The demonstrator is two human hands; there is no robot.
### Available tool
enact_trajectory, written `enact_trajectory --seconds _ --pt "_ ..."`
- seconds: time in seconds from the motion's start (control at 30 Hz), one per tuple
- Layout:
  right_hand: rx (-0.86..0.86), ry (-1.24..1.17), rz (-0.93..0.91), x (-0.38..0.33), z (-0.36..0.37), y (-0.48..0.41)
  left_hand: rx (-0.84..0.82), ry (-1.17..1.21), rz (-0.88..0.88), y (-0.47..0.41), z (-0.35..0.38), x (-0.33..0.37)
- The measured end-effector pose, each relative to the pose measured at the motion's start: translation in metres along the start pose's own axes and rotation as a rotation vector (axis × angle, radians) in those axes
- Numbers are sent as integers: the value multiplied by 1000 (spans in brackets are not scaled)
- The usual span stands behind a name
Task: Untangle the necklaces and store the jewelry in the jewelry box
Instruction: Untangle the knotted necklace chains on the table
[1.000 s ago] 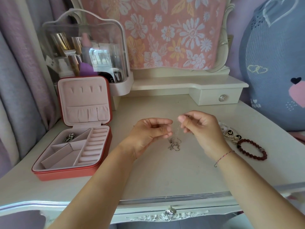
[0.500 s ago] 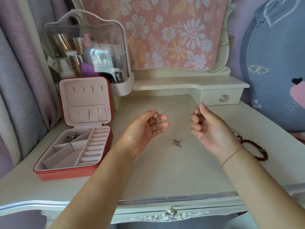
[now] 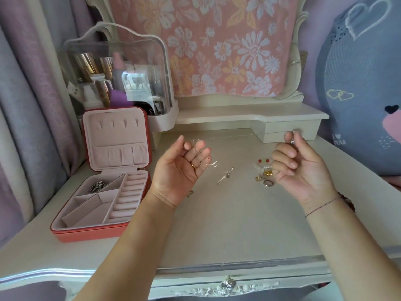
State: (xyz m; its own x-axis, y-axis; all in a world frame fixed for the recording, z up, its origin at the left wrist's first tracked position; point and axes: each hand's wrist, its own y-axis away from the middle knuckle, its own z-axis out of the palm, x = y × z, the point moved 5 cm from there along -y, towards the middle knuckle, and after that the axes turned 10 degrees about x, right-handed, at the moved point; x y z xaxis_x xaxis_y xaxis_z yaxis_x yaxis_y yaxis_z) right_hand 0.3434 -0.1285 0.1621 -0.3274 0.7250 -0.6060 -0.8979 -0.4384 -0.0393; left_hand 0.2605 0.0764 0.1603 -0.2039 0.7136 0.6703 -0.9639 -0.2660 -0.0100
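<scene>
Left hand: palm up, fingers half curled, thin chain of the necklace hooked across them.
Right hand: thumb and forefinger pinching the chain's other end, held up at 12 o'clock of the palm.
Necklace: strung between both hands above the table; pendant blurred, midway.
Jewelry box: open, lid upright, at 9 o'clock of the left hand; silver piece in far-left compartment.
Loose jewelry: small heap on the table, just beside the right hand at its 9 o'clock.
</scene>
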Motion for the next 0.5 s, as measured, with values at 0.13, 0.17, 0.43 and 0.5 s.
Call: enact_trajectory --seconds 0.13,0.17,0.43,0.5 --pt "46 123 36 -6 1 5 -3 33 22 0 -1 3" --pt "55 149 43 -7 0 7 -7 34 20 0 -1 3" --pt "35 162 122 -1 -10 17 -180 49 -4 -2 1 0" --pt "13 129 153 6 -15 18 -225 23 -3 0 3 0"
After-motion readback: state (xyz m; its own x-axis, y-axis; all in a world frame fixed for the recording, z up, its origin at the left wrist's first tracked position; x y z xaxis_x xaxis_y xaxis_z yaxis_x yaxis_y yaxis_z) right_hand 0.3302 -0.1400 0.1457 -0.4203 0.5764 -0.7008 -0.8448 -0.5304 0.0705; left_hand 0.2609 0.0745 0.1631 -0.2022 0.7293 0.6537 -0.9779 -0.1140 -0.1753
